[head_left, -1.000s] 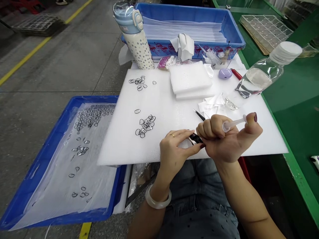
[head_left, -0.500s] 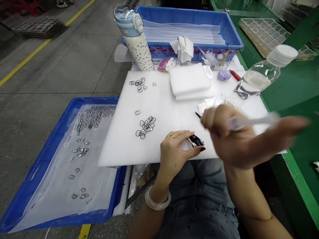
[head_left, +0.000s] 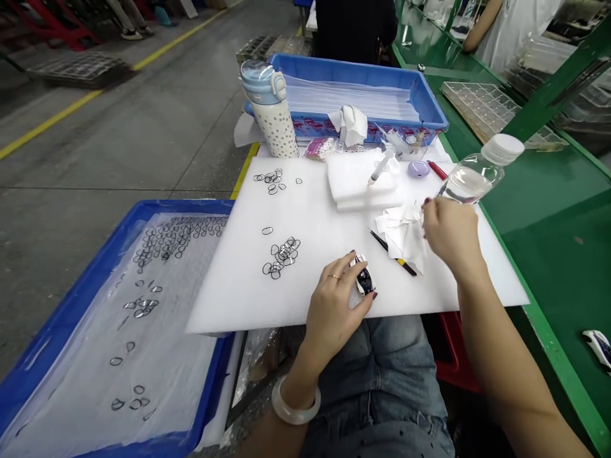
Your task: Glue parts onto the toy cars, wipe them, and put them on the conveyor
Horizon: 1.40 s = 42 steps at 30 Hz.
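On the white foam board [head_left: 324,210], my left hand [head_left: 334,299] holds a small white and black toy car [head_left: 365,280] between fingers and thumb. My right hand [head_left: 451,235] is closed, its fingertips at the edge of crumpled white tissue [head_left: 401,229], in front of the water bottle [head_left: 470,178]. What the right fingers pinch, if anything, is hidden. Left of the tissue lies a pair of black and yellow tweezers [head_left: 405,266]. A clear syringe [head_left: 380,169] is at the white foam pad [head_left: 348,178]. Thin dark rings [head_left: 285,252] lie in groups on the board.
A blue tray [head_left: 210,394] with more rings on white sheeting stands at lower left. Along the back are a dotted tumbler [head_left: 274,124], a blue bin [head_left: 305,121], a purple case [head_left: 419,169] and a red pen [head_left: 436,170]. Another toy car [head_left: 596,348] rests on the green bench.
My right hand has let go of the syringe, which is now at the foam pad, and moved down to the tissue. My left hand has turned the toy car. The view has shifted.
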Tool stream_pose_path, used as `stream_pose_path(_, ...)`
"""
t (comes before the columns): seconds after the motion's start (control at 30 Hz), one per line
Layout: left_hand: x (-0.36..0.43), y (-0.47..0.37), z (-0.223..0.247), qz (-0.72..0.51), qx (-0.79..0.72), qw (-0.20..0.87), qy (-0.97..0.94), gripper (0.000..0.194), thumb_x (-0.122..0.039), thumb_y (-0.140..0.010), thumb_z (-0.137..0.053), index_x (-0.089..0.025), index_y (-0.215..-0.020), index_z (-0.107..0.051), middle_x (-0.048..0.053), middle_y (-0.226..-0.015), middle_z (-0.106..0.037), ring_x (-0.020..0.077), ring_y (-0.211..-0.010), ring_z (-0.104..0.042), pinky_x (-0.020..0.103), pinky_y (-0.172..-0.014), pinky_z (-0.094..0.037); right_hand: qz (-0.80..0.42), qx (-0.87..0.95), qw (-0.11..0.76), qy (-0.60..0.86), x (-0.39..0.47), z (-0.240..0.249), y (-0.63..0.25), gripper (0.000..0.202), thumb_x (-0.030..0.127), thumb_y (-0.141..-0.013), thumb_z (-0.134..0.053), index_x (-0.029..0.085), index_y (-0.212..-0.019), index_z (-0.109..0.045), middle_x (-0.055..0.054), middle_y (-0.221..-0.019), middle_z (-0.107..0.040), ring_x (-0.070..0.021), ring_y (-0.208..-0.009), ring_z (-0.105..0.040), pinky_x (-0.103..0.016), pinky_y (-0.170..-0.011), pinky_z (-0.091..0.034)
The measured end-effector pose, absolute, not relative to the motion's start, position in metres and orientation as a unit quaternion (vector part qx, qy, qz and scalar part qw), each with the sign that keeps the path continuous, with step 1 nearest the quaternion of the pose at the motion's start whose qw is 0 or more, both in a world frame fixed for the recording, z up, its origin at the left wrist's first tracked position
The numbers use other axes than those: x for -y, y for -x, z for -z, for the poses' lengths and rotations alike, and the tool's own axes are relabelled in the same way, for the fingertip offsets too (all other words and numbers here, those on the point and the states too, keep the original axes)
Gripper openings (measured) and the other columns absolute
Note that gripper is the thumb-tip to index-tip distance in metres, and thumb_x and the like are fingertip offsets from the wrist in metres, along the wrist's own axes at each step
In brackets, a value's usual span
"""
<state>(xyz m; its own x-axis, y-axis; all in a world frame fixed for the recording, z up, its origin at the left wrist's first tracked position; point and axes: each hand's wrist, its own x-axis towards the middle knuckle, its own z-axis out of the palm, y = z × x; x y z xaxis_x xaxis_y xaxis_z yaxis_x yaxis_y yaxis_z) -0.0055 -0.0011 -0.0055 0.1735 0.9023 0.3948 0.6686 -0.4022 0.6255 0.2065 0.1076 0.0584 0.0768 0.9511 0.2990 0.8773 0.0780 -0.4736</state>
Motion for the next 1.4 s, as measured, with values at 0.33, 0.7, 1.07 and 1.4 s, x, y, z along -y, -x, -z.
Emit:
stream_pose_path(0.33, -0.003, 0.020, -0.002, -0.425, -0.517, 0.329, -0.666, 0.041, -0.030, -0.085, -0.071, -0.025, -0.126, -0.065, 0.010, -0.136, -0.063, 0.0281, -0.127, -0.058, 0.047, -0.104, -0.052, -0.044, 0.669, 0.284, 0.686, -0.100, -0.047, -0.204, 0.016, 0.021, -0.084, -0.052, 0.018, -0.083, -0.068, -0.008, -0.077, -0.066, -0.0245, -0.071, -0.061, -0.039, -0.070, -0.043)
stream_pose_path(0.7, -0.047, -0.032, -0.067, -0.368, -0.287, 0.721, -0.512, 0.033, -0.049, -0.086, -0.068, -0.016, -0.093, -0.071, 0.003, -0.085, -0.067, 0.0150, -0.078, -0.060, 0.026, -0.071, -0.047, -0.659, 0.499, 0.491, 0.274, -0.042, -0.093, -0.218, 0.023, 0.029, -0.073, -0.057, 0.020, -0.056, -0.045, 0.000, -0.054, -0.042, -0.0138, -0.051, -0.039, -0.027, -0.051, -0.034)
stream_pose_path(1.07, -0.030, -0.036, -0.081, -0.369, -0.256, 0.737, -0.505, 0.040, -0.053, -0.083, -0.070, -0.016, -0.077, -0.059, -0.004, -0.063, -0.048, 0.0084, -0.055, -0.038, 0.023, -0.051, -0.028, -0.744, 0.461, 0.385, 0.293, -0.018, -0.050, -0.257, 0.057, 0.071, -0.076, -0.063, 0.018, -0.097, -0.067, -0.004, -0.065, -0.064, -0.0182, -0.054, -0.053, -0.029, -0.056, -0.043)
stream_pose_path(1.4, -0.017, -0.013, -0.067, -0.373, -0.350, 0.591, -0.623, 0.027, -0.041, -0.090, -0.062, -0.016, -0.083, -0.070, 0.003, -0.075, -0.066, 0.0136, -0.069, -0.057, 0.025, -0.063, -0.044, -0.651, 0.405, 0.441, 0.467, 0.011, -0.037, -0.208, 0.038, 0.053, -0.082, -0.073, 0.018, -0.075, -0.063, 0.001, -0.065, -0.047, -0.0097, -0.056, -0.041, -0.019, -0.048, -0.034)
